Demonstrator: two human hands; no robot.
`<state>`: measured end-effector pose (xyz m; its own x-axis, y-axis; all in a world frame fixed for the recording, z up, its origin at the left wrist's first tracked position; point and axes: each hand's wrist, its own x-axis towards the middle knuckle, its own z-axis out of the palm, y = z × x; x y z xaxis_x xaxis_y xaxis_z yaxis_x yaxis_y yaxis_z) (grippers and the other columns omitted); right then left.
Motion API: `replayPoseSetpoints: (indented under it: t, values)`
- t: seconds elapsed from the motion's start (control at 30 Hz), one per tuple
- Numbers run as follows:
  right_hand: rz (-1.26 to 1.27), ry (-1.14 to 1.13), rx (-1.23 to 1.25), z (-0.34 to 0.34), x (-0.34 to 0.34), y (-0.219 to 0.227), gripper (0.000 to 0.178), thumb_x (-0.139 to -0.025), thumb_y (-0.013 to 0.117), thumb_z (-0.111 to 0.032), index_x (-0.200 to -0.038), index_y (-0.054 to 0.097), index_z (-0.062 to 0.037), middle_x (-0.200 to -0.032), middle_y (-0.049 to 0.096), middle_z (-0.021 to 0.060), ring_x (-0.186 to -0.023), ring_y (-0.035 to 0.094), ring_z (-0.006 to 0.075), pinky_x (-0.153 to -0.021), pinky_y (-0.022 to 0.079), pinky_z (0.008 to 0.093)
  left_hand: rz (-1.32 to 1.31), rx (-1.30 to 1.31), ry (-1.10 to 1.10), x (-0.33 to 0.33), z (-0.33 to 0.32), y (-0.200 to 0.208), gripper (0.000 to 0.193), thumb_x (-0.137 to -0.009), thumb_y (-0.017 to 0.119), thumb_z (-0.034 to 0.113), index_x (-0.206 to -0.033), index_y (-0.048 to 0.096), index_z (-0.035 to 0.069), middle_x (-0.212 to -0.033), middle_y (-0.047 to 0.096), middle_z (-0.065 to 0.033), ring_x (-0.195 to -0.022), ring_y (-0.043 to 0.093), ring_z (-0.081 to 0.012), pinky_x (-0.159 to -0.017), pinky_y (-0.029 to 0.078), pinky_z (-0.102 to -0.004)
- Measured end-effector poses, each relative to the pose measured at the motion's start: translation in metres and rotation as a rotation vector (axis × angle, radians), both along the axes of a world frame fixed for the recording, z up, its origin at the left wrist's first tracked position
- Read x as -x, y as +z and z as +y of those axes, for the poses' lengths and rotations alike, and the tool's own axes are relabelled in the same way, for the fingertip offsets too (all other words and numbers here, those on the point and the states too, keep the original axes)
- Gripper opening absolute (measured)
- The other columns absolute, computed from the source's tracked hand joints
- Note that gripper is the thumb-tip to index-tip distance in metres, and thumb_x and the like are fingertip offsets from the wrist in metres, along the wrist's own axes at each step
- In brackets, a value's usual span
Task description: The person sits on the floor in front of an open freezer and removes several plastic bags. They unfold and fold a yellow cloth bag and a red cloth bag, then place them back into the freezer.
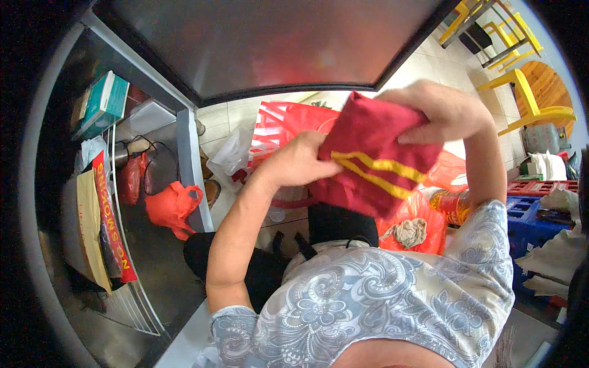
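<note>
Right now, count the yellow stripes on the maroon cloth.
2 on the maroon cloth: the upper yellow stripe crosses its middle, the lower yellow stripe runs just beneath; folds may hide more.

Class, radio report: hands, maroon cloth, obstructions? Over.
Left hand, right hand: both gripping maroon cloth. Folded, yellow-striped. Red-and-white bag behind; no obstruction visible.

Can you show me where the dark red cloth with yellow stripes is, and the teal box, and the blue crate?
Dark red cloth (371, 136): head view, on its plain part above the yellow stripes.
Teal box (105, 107): head view, on its long side.
Blue crate (518, 228): head view, on its side wall.
</note>
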<state>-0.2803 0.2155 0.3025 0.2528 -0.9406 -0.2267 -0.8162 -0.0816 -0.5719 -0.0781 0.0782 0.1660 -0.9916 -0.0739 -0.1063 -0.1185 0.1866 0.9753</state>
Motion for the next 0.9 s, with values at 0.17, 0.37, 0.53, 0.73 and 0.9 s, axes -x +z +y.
replayPoseSetpoints:
  t: [0.17,0.37,0.53,0.73,0.9]
  values:
    - [0.439,0.017,0.445,-0.017,-0.002,-0.009,0.048,-0.075,0.07,-0.011,-0.12,0.06,-0.0004,-0.097,0.064,0.0166,-0.091,0.063,0.0345,-0.079,0.052,0.0407,0.297,0.702,0.345,0.007,-0.038,0.001,0.035,-0.077,0.062,0.003,-0.111,0.067,0.002,-0.105,0.07,-0.016,-0.096,0.067,-0.0325,-0.087,0.05,-0.0411]
    - [0.594,0.121,0.587,0.033,-0.025,-0.058,0.032,-0.076,0.06,-0.018,-0.105,0.063,-0.005,-0.093,0.057,0.0074,-0.091,0.058,0.0244,-0.078,0.051,0.0363,0.546,1.103,0.396,0.003,-0.034,-0.058,0.032,-0.09,0.047,0.015,-0.112,0.07,0.01,-0.119,0.067,-0.0096,-0.117,0.06,-0.0281,-0.104,0.041,-0.0474]
    - [0.647,0.173,0.074,0.097,-0.075,-0.183,0.032,-0.081,0.059,-0.02,-0.109,0.064,-0.006,-0.094,0.064,0.005,-0.087,0.063,0.0205,-0.068,0.053,0.035,0.167,1.094,-0.113,-0.015,0.042,-0.149,0.04,-0.087,0.051,0.01,-0.125,0.063,0.015,-0.136,0.056,-0.0088,-0.133,0.044,-0.0327,-0.11,0.031,-0.0557]
    - [0.335,-0.105,0.072,0.157,-0.11,-0.25,0.045,-0.086,0.054,-0.02,-0.129,0.058,-0.0083,-0.095,0.062,0.0046,-0.09,0.062,0.0211,-0.078,0.051,0.0363,0.291,0.704,0.116,-0.037,0.067,-0.161,0.041,-0.083,0.055,0.004,-0.122,0.064,0.009,-0.135,0.056,-0.0119,-0.131,0.044,-0.0337,-0.109,0.033,-0.0519]
    - [0.302,-0.051,0.101,0.152,-0.107,-0.237,0.042,-0.085,0.053,-0.022,-0.126,0.061,-0.0133,-0.094,0.059,0.0035,-0.09,0.06,0.0212,-0.078,0.051,0.0359,0.361,0.595,-0.089,-0.012,0.084,-0.143,0.029,-0.084,0.058,0.007,-0.112,0.068,0.008,-0.12,0.065,-0.0086,-0.119,0.054,-0.0293,-0.107,0.036,-0.0483]
